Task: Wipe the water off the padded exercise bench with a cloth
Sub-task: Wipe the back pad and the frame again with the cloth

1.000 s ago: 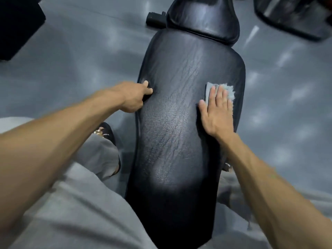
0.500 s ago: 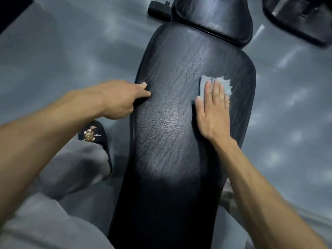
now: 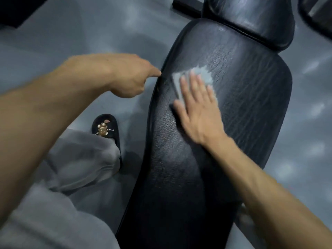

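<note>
The cloth (image 3: 195, 79) is a small, pale blue-grey rag, thin and limp by the look of it, and it lies flat on the black padded bench (image 3: 251, 105) a little left of the pad's midline, toward the far end. I would judge it light and soft enough to bunch or slide out from under a loose palm, so the way to handle it is what is being done: flat pressure from above, not a pinch at one corner. The vinyl is creased and glossy (probably slick where wet), so the rag should glide easily.

The right hand (image 3: 199, 112) lies on the cloth with its fingers (image 3: 193, 85) straight and slightly spread, pressing down; its edges are blurred with motion. At about nine o'clock from the cloth, the left hand (image 3: 129, 76) braces on the bench's left edge, thumb tip at the rim; the other fingers look curled under, though I cannot tell whether they grip the edge.

Compared with half a second ago, the cloth and right hand have swept from the right side of the pad across toward the left edge, close to the left thumb.
</note>
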`<state>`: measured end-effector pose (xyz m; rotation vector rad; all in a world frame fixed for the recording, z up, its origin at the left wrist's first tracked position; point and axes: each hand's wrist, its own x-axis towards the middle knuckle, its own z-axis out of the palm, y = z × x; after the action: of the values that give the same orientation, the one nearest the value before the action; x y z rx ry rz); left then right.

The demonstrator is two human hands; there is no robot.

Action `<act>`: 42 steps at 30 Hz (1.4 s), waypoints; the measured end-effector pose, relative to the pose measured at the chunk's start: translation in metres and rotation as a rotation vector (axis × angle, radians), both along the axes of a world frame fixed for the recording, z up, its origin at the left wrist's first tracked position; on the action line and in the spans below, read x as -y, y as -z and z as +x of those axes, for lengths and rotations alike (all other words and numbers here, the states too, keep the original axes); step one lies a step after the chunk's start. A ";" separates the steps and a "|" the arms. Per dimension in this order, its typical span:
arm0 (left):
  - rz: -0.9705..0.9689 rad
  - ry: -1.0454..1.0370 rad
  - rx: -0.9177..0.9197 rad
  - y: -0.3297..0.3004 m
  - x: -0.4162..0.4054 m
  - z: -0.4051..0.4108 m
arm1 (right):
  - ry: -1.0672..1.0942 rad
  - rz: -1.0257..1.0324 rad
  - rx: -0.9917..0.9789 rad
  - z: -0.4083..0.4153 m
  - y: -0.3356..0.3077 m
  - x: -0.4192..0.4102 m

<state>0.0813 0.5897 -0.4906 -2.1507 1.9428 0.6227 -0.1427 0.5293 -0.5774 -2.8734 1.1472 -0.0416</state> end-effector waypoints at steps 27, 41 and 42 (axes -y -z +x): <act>0.029 0.006 -0.015 -0.012 0.017 -0.012 | -0.058 -0.028 -0.020 -0.009 -0.012 0.056; -0.011 -0.048 0.000 -0.009 0.021 -0.001 | -0.227 -0.017 -0.013 0.020 -0.006 0.030; -0.011 -0.056 -0.003 -0.009 0.019 0.000 | -0.106 -0.029 -0.007 0.022 -0.014 0.052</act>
<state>0.0810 0.5708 -0.4820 -2.2194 1.8978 0.6263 -0.1210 0.4775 -0.5631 -2.9572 1.0014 -0.0442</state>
